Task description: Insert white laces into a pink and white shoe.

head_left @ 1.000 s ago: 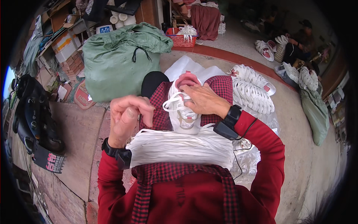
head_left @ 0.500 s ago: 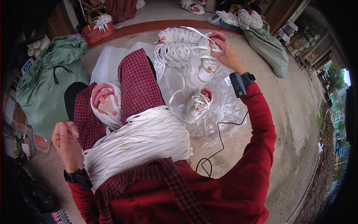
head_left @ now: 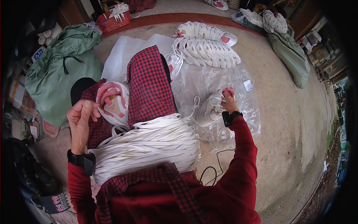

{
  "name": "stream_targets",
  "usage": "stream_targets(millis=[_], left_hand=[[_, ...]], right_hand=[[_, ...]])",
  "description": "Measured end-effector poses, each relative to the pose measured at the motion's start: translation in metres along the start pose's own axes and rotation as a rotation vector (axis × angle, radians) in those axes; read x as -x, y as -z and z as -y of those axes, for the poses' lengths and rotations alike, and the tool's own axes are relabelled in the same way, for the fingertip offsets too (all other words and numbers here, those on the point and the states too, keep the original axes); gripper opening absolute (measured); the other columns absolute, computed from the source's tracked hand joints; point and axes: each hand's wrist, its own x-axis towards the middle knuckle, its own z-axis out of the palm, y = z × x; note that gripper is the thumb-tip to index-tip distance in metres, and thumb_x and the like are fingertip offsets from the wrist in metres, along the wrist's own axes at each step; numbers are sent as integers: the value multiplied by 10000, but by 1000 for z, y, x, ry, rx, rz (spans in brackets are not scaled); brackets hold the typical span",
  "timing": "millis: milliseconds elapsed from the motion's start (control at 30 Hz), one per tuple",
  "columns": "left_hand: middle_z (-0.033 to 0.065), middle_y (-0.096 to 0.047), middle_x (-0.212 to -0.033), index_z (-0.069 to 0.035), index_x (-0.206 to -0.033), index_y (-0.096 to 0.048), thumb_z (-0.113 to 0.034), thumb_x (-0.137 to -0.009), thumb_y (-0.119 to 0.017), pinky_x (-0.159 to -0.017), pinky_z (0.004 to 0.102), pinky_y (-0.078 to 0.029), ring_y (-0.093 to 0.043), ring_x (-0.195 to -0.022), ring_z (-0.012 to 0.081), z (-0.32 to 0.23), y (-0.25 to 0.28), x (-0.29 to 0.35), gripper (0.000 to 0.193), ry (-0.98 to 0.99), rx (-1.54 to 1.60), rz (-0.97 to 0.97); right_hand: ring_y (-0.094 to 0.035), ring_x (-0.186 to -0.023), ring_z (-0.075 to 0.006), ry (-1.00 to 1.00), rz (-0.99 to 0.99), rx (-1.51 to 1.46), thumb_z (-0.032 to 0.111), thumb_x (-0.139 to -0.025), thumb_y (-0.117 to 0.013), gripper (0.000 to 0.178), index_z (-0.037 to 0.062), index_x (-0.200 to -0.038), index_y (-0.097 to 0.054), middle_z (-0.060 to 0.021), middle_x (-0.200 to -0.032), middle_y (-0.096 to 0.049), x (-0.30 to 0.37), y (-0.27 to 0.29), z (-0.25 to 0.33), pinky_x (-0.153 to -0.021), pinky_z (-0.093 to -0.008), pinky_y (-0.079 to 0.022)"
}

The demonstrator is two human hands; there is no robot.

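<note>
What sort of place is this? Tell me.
Probably an informal shoe workshop: rows of white shoes, a thick bundle of white laces and a bulging green sack suggest it.

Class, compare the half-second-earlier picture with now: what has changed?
The right hand has brought its white shoe from beside the stacked shoes toward the wearer, over the clear plastic, still gripping it. The lap shoe and white lace bundle stayed put; the left hand remains raised.
</note>
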Motion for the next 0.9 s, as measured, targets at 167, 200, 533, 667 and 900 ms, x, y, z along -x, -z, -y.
stream_targets(millis=[167, 200, 533, 667, 900], left_hand=[[5, -639, -759, -4, -949, -703, -266, -1024, -569, -622, 215, -413, -517, -660, 62, 7, -5, -3, 304, 3, -27, 30], [7, -638, -756, 2, -949, -702, -264, -1025, -568, -620, 216, -413, -517, -658, 63, 9, -2, -2, 308, 0, -31, 22], [15, -648, -751, 7, -932, -704, -257, -1012, -594, -593, 212, -406, -512, -635, 59, 7, 5, 0, 297, 3, -104, 41], [16, -635, -757, -1, -928, -693, -286, -1019, -575, -607, 222, -409, -507, -635, 67, -1, 3, -3, 321, -4, -118, 32], [59, -669, -872, 28, -964, -709, -234, -1011, -591, -618, 207, -444, -582, -710, 81, -39, -35, -18, 292, -225, -60, 203]], right_hand=[[-471, -1245, -351, 146, -214, 560, 117, -785, -680, 522, 137, -1285, -530, -148, -1335, -516, 22, 25, 73, -897, -562, -420], [-483, -1214, -318, 301, -347, 682, 139, -789, -683, 468, 123, -1237, -549, -126, -1312, -526, 32, 27, 93, -848, -522, -432], [-681, -975, -309, 453, 115, 213, 220, -881, -643, 160, 88, -920, -724, -121, -1051, -659, 24, -135, 96, -788, -432, -565], [-508, -490, -121, 549, 84, -771, 268, -927, -495, 305, 45, -744, -594, -25, -643, -577, -14, -40, 109, -438, -272, -373], [-507, -891, -103, 800, -272, -1199, 288, -982, -510, 232, 98, -871, -584, -32, -1009, -606, 20, 247, 232, -724, -261, -411]])
